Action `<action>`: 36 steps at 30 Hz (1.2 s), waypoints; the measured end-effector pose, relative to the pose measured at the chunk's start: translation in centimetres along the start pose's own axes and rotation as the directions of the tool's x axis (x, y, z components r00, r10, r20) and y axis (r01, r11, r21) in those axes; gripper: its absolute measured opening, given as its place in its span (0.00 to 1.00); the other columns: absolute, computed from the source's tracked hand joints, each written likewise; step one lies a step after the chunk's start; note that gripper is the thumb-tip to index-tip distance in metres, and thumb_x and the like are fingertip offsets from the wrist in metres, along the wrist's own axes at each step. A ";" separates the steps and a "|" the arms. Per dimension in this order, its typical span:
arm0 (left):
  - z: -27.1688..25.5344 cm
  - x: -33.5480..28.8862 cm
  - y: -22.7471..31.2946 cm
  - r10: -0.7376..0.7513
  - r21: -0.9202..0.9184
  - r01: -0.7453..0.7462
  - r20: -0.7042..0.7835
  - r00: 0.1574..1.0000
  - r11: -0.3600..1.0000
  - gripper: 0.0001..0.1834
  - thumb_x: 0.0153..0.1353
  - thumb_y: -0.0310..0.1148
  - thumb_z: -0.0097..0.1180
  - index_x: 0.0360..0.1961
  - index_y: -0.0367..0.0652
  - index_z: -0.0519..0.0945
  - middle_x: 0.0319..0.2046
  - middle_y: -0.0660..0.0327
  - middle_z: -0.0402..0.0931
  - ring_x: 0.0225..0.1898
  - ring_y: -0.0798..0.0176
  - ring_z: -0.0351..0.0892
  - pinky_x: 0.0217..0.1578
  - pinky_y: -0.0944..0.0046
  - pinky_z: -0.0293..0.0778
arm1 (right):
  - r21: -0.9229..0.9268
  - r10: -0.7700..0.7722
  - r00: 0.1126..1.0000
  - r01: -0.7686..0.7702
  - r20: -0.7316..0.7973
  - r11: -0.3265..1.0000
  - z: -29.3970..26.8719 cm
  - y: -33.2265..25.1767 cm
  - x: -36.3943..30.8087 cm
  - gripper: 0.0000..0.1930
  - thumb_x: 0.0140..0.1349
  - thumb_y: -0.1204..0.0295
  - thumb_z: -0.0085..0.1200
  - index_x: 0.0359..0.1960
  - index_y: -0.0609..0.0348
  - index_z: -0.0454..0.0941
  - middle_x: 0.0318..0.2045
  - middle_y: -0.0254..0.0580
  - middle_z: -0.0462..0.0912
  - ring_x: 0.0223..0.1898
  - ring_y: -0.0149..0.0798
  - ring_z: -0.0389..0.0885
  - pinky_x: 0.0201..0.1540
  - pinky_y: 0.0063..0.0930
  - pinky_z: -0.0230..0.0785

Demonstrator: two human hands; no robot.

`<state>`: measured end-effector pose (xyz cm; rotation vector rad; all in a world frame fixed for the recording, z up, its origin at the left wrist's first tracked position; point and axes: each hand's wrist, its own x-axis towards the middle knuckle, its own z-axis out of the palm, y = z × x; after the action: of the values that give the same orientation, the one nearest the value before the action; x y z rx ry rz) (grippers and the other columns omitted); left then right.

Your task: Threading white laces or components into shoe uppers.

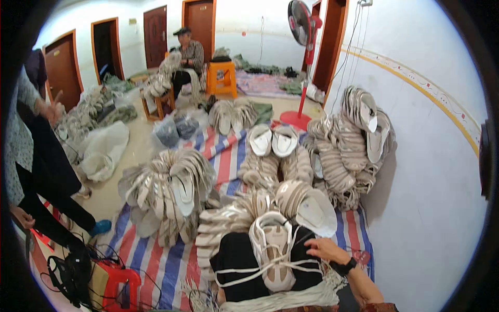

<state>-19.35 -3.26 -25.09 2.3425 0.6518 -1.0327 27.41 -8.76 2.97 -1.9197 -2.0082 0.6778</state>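
Note:
A beige and white shoe upper [272, 248] rests across my black-clad lap, toe towards me. Its pale laces [277, 264] cross over the front, and their loose ends spread to both sides. Just right of the upper hovers my right hand [326, 249], wearing a dark wristwatch; its fingers are loosely bent and apart, and nothing shows in them. My left hand cannot be made out; only a small patch of skin shows at the lap's left edge. A bundle of loose white laces [291, 300] lies over my lap nearest me.
Stacked shoe uppers [223, 226] stand just ahead, with more piles [169, 192] on the striped sheet [156, 270]. A tall heap [353, 140] leans by the right wall. A red stool [120, 286] and cables sit left, near standing people. Behind are a red fan [301, 41] and a seated person [189, 54].

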 end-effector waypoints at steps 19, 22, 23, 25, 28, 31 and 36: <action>-7.2 -7.0 -2.8 -0.204 -0.192 0.143 -0.351 0.914 0.971 0.29 0.49 0.53 0.52 0.45 0.40 0.73 0.39 0.48 0.75 0.44 0.47 0.73 0.48 0.53 0.63 | 0.184 -0.084 0.996 0.088 -0.030 0.979 0.1 3.9 -1.4 0.17 0.52 0.64 0.54 0.41 0.61 0.74 0.25 0.47 0.79 0.27 0.44 0.78 0.29 0.31 0.68; -7.6 -8.0 -2.4 -0.239 -0.232 0.155 -0.395 0.887 0.960 0.29 0.49 0.52 0.52 0.45 0.40 0.73 0.39 0.47 0.75 0.44 0.47 0.73 0.48 0.53 0.63 | 0.242 -0.056 0.998 0.057 -0.012 0.969 0.2 4.5 -2.1 0.17 0.52 0.63 0.54 0.41 0.59 0.74 0.25 0.47 0.79 0.28 0.45 0.78 0.31 0.32 0.68; -7.7 -8.3 -2.2 -0.250 -0.246 0.158 -0.408 0.878 0.956 0.29 0.49 0.52 0.53 0.45 0.39 0.73 0.39 0.47 0.75 0.44 0.47 0.73 0.48 0.53 0.63 | 0.224 -0.064 0.997 0.070 -0.036 0.972 0.6 4.8 -2.4 0.18 0.52 0.63 0.55 0.42 0.60 0.74 0.25 0.47 0.79 0.28 0.45 0.78 0.30 0.31 0.68; -7.9 -8.8 -1.8 -0.267 -0.271 0.159 -0.429 0.863 0.949 0.29 0.49 0.52 0.53 0.45 0.39 0.73 0.39 0.47 0.75 0.44 0.47 0.73 0.48 0.54 0.64 | 0.293 -0.057 0.998 0.058 -0.012 0.954 1.7 6.0 -2.5 0.18 0.52 0.63 0.54 0.41 0.61 0.74 0.26 0.47 0.79 0.28 0.44 0.78 0.30 0.30 0.69; -8.3 -9.2 -1.1 -0.282 -0.300 0.153 -0.455 0.845 0.942 0.29 0.49 0.52 0.53 0.45 0.39 0.73 0.39 0.47 0.75 0.44 0.47 0.73 0.47 0.54 0.64 | 0.319 -0.103 0.994 0.112 -0.045 0.941 2.2 6.9 -2.7 0.18 0.53 0.62 0.54 0.41 0.62 0.74 0.26 0.47 0.79 0.28 0.44 0.78 0.31 0.31 0.69; -8.9 -9.4 -0.6 -0.290 -0.325 0.140 -0.480 0.828 0.935 0.29 0.50 0.51 0.53 0.46 0.39 0.73 0.39 0.47 0.75 0.44 0.47 0.73 0.47 0.54 0.65 | 0.373 -0.129 0.990 0.143 -0.064 0.917 2.4 7.4 -3.2 0.19 0.53 0.62 0.54 0.42 0.61 0.73 0.26 0.47 0.79 0.28 0.45 0.78 0.31 0.31 0.69; -8.4 -10.7 0.7 -0.348 -0.417 0.113 -0.547 0.761 0.902 0.29 0.50 0.51 0.54 0.46 0.39 0.73 0.40 0.47 0.75 0.44 0.47 0.73 0.47 0.55 0.66 | 0.365 -0.194 0.980 0.195 -0.040 0.910 3.6 7.8 -2.1 0.19 0.53 0.62 0.54 0.42 0.62 0.73 0.26 0.47 0.79 0.28 0.44 0.78 0.31 0.30 0.69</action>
<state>-20.85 -1.08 -11.68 2.2688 1.2900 -0.1607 32.47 -11.31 -3.83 -1.4824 -1.8756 0.9206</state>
